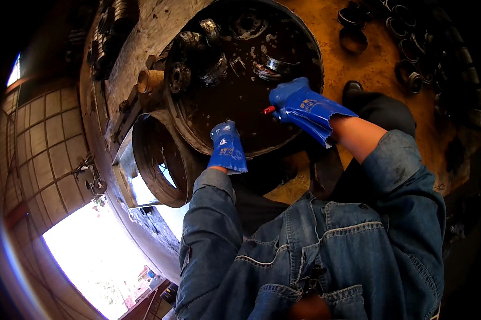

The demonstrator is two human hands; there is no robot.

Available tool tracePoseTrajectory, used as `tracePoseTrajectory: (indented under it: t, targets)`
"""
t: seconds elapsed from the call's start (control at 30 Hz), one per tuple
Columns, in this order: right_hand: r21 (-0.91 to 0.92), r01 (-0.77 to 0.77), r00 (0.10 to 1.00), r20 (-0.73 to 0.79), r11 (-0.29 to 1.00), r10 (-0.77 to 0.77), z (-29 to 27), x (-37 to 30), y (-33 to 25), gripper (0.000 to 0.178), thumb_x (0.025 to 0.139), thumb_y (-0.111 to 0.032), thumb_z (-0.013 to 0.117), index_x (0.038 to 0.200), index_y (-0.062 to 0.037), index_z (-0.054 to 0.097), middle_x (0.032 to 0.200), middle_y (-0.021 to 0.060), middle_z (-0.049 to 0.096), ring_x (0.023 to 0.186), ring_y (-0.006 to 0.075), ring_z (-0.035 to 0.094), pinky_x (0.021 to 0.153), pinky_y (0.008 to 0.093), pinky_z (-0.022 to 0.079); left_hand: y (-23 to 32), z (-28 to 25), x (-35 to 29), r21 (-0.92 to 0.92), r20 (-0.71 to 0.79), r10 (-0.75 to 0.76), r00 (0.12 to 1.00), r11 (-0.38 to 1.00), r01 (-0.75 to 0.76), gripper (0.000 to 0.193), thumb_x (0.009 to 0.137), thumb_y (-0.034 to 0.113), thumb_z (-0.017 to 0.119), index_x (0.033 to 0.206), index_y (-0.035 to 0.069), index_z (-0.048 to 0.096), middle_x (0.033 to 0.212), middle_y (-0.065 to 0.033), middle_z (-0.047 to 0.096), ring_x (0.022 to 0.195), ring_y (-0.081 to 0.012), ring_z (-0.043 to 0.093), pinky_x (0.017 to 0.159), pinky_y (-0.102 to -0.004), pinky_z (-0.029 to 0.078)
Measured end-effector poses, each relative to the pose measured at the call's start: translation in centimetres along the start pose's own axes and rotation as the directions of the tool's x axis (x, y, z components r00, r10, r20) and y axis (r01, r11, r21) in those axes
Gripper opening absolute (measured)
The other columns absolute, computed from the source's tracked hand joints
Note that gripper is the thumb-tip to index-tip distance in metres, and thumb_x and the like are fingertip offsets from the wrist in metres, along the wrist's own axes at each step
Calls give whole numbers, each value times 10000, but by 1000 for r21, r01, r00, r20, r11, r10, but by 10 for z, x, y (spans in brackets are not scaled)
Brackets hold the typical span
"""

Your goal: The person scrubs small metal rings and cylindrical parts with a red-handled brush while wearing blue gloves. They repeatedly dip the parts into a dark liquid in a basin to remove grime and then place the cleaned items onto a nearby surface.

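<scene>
Round tub (188, 136), one, dark inside, wide-rimmed. Right hand (300, 100), blue glove: we find it over the tub's right edge, closed around a red piece (269, 110). Only an end of this piece shows, pointing left over the tub; we cannot tell the shape of the rest. Left hand (225, 143), blue glove: at the tub's near edge, left of the right hand, fingers bent; we cannot tell whether the grip is narrow or holding anything.

Within the tub we list: one shiny ring (279, 65), right of the middle, beyond the right hand; one round part (248, 24) with a central hole, by the far edge; several dark, wet metal parts (213, 73), grouped toward the left edge.

Outside the tub we list: one large hollow drum (184, 170), just beside the near left edge; one rusty pipe (151, 81), by the left edge; loose rings (353, 40) on the brown floor (331, 26), beyond the right edge.
</scene>
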State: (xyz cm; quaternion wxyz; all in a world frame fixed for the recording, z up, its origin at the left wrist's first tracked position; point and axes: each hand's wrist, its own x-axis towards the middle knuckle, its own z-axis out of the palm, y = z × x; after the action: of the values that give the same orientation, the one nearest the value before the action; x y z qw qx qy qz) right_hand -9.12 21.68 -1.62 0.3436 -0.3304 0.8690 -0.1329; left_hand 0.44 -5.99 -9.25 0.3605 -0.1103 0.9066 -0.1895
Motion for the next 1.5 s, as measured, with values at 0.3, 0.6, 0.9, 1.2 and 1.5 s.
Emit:
tracePoseTrajectory:
  t: [0.3,0.6,0.9,1.2,1.5]
  targets:
    - [10,-27,998,57,1000,26,-6,-6,-5,271,895,-310,684,1128,-214,784,1103,29,766,1051,236,726,901,449,494,-32,-47,-16,-181,-122,-27,992,984,4,606,839,267,757,1415,172,594,1275,-158,697,1145,-372,682,991,-451,552]
    - [-3,-6,999,-34,1000,6,13,5,-2,277,862,-432,733,994,-191,766,998,45,749,946,256,739,884,431,549,-74,51,101,-9,36,110,993,994,-109,345,863,194,720,1204,140,737,1220,-179,720,1173,-359,668,982,-452,552]
    - [-19,-36,996,82,999,37,9,10,-4,250,858,-431,746,972,-208,762,981,46,743,945,259,736,883,460,542,-51,0,80,42,281,218,935,970,-239,379,867,231,726,1234,139,718,1230,-172,717,1173,-355,669,983,-440,554]
    - [13,-30,998,52,999,29,8,5,2,250,847,-408,739,984,-201,773,1004,74,756,959,296,742,827,448,568,-54,6,84,64,319,249,914,957,-283,417,870,269,731,1265,138,699,1241,-164,713,1173,-350,669,984,-427,555]
    - [19,-34,999,42,999,33,11,0,0,241,859,-396,719,986,-205,793,988,72,764,952,287,739,838,453,546,-40,-20,67,178,406,300,864,901,-396,458,873,306,736,1295,137,680,1252,-157,710,1172,-346,670,986,-414,557]
